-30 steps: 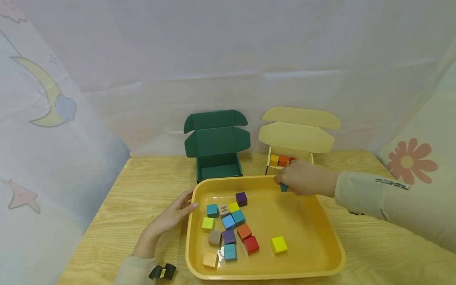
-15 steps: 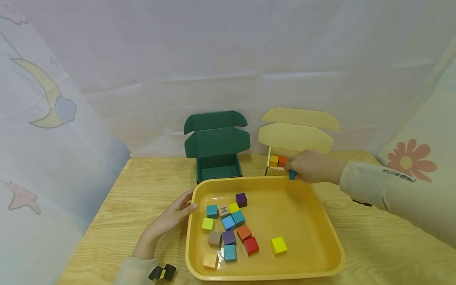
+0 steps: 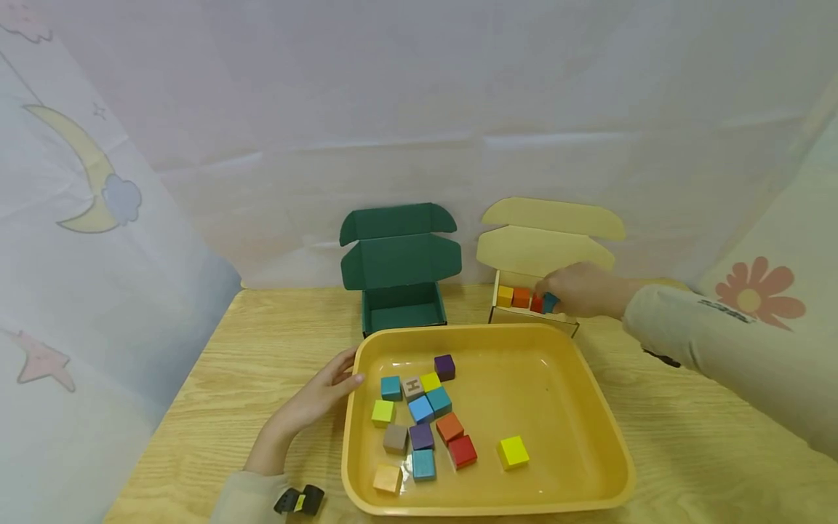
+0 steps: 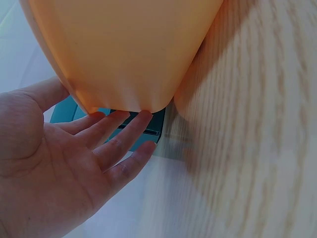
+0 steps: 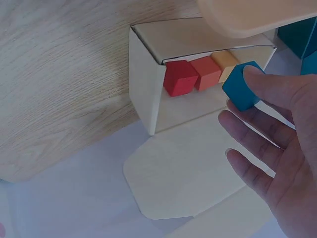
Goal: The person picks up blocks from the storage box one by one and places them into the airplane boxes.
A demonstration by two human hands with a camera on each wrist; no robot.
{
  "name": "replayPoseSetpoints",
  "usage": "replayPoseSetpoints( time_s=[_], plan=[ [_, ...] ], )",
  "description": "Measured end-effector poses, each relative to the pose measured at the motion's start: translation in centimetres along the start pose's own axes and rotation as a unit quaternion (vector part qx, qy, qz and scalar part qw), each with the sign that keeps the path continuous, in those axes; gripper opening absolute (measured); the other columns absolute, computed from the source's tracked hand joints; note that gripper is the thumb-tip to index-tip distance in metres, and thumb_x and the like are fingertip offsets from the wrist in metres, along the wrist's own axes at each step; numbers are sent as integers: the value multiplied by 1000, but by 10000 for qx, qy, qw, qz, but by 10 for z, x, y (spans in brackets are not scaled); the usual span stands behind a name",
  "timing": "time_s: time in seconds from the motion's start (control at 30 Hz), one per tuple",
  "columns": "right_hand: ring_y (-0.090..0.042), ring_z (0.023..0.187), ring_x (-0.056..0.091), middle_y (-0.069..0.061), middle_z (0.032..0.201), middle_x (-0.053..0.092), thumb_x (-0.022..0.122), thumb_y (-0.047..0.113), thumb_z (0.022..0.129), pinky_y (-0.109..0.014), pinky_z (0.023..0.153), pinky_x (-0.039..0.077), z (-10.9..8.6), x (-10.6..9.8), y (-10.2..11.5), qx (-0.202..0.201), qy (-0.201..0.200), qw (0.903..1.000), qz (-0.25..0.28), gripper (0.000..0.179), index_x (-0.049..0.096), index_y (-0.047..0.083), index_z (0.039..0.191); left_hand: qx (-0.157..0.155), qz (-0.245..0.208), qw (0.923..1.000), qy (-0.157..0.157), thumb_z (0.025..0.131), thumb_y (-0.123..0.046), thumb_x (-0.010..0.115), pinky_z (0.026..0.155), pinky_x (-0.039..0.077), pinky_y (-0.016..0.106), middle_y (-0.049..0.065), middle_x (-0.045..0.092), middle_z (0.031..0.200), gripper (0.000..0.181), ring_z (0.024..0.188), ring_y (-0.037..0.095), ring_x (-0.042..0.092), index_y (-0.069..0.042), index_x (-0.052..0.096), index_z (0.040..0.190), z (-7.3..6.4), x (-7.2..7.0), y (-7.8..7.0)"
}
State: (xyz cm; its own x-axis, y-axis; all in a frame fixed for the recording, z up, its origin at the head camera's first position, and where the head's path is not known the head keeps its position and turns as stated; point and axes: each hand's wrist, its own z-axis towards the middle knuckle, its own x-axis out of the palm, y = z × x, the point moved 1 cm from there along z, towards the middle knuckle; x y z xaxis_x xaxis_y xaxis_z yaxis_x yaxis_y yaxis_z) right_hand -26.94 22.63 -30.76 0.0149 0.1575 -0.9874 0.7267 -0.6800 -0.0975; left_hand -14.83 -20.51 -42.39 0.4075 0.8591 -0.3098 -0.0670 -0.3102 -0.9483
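My right hand [image 3: 581, 290] pinches a teal wooden block [image 5: 241, 87] between thumb and fingertips, over the cream cardboard box [image 3: 545, 249]. In the head view the block is at the box's right end, beside a red block [image 5: 180, 78]. An orange block [image 3: 521, 297] and a yellow-orange block [image 3: 505, 295] continue that row inside. My left hand [image 4: 59, 153] rests at the yellow tray's left side, its fairly straight fingers touching the outer wall and the thumb at the rim. Several coloured blocks lie in the tray [image 3: 563, 407], among them a bright yellow block [image 3: 513, 452] apart from the rest.
Left of the cream box stands a dark green cardboard box [image 3: 402, 314] with its lid up. Both boxes are close behind the tray's far rim on the wooden table [image 3: 216, 378]. A pale printed cloth [image 3: 393, 109] hangs behind them. A black strap [image 3: 300, 501] is at the left wrist.
My right hand has carried the teal block from over the tray's far rim back and right to the cream box, where the red block shows again. The left hand stays put.
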Motion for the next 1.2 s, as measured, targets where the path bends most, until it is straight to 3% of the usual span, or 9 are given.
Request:
replayPoseSetpoints(
  time_s=[0.23, 0.53, 0.93, 1.2],
  plan=[
    [-23, 80, 69, -5, 93, 72, 84, 10, 78, -40, 66, 58, 3, 12, -17, 83, -46, 9999, -129, 27, 71, 8, 102, 35, 32, 10000, 7, 105, -25, 50, 109, 36, 55, 24, 29, 156, 61, 137, 44, 38, -4, 23, 156, 0, -1, 0],
    [-18, 74, 65, -2, 86, 70, 81, 10, 82, -39, 66, 57, 11, 33, -32, 92, 276, 9992, -288, 20, 69, 8, 97, 18, 43, 10000, 12, 106, -25, 50, 109, 35, 56, 25, 28, 157, 62, 138, 45, 36, -3, 21, 156, -1, -1, -1],
    [-18, 71, 62, -4, 85, 70, 81, 2, 78, -39, 64, 56, 14, 46, -44, 167, -31, 9991, -381, 20, 71, 7, 94, 59, 31, 9999, 85, 106, -25, 50, 109, 35, 56, 25, 27, 157, 62, 136, 45, 38, -2, 20, 156, 0, 0, 0],
    [-18, 70, 62, -2, 81, 68, 83, 6, 77, -41, 63, 55, 15, 54, -53, 301, -263, 9981, -462, 18, 69, 9, 87, -23, -23, 10000, 30, 105, -26, 50, 111, 30, 59, 25, 26, 158, 63, 141, 47, 28, -4, 21, 156, -1, 0, -1]
  ],
)
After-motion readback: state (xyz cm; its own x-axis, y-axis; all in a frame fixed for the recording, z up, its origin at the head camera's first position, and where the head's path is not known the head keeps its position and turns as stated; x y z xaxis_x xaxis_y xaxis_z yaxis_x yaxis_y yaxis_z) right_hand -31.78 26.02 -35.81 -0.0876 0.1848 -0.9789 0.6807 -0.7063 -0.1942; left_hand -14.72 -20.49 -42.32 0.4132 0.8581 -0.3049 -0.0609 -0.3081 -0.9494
